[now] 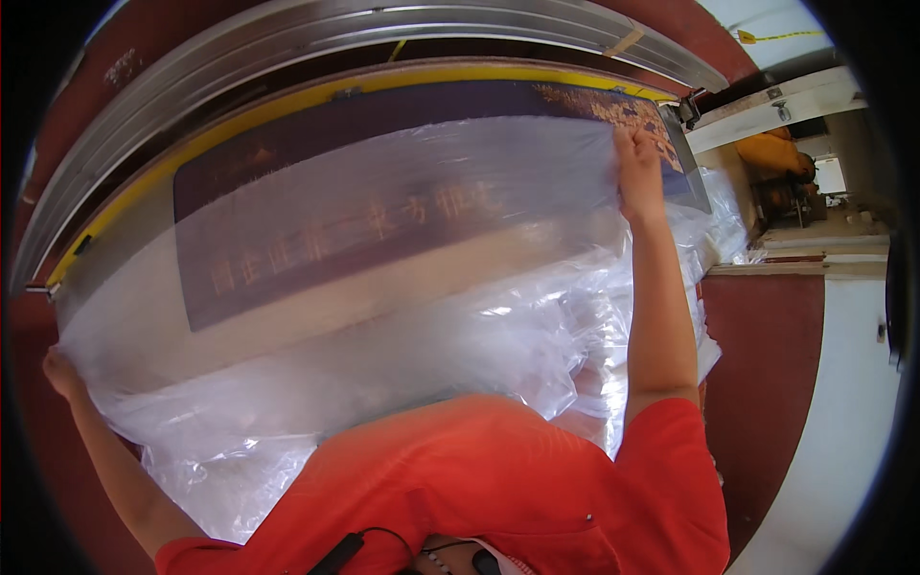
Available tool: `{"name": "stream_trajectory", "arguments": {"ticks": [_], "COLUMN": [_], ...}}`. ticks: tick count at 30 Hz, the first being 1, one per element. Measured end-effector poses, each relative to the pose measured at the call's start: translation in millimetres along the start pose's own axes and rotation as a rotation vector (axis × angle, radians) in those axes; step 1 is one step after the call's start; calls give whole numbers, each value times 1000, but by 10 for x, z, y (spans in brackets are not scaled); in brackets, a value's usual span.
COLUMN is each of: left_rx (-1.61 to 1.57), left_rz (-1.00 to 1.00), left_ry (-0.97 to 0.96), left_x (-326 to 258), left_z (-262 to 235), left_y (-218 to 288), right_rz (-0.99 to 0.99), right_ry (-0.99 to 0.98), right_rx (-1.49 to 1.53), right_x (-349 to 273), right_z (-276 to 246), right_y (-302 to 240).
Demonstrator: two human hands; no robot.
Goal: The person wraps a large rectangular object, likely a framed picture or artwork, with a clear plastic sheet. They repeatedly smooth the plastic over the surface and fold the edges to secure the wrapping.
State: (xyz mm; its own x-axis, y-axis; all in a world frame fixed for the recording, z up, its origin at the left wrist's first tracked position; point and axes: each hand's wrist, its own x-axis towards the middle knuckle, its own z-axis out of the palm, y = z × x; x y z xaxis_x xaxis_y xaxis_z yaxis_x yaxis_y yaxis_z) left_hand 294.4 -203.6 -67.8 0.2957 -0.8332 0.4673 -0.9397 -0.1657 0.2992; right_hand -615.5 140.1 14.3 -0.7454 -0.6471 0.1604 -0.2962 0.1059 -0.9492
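Note:
A wide sheet of clear plastic film (460, 331) stretches between my two hands. It covers most of a dark blue printed panel (335, 117), whose far edge and far right corner stay bare. At the far left, my left hand (62, 374) is closed on the film's edge. My right hand (640, 172) pinches the film near the panel's far right corner, beside its golden pattern. Toward my body the film lies in loose, shiny folds, and through its flat part the panel's lettering shows hazily.
A yellow strip (316, 107) runs along the far side of the panel. Behind it curve long silver metal rails (383, 29). At the right are a white beam (776, 110), some orange machinery (771, 153) and a dark red surface (767, 355) beside a white panel (848, 402).

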Motion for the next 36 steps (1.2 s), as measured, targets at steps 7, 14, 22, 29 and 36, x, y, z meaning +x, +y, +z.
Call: {"name": "stream_trajectory", "arguments": {"ticks": [7, 14, 22, 29, 36], "left_rx": [-192, -364, -760, -660, -920], "left_rz": [-128, -206, -377, -455, -507], "left_ry": [58, -282, -188, -134, -410], "left_x": [463, 805, 979, 923, 664], "left_z": [1047, 1244, 1487, 1385, 1039], "left_y": [994, 1057, 730, 721, 1153], "right_rz": [-155, 62, 65, 76, 209], "right_ry": [238, 319, 456, 438, 341], "right_rx": [-499, -577, -600, -555, -98], "right_x": [1167, 1484, 1433, 1492, 1438], "right_z": [-43, 229, 212, 204, 95], "right_y": [398, 544, 745, 822, 551]}}
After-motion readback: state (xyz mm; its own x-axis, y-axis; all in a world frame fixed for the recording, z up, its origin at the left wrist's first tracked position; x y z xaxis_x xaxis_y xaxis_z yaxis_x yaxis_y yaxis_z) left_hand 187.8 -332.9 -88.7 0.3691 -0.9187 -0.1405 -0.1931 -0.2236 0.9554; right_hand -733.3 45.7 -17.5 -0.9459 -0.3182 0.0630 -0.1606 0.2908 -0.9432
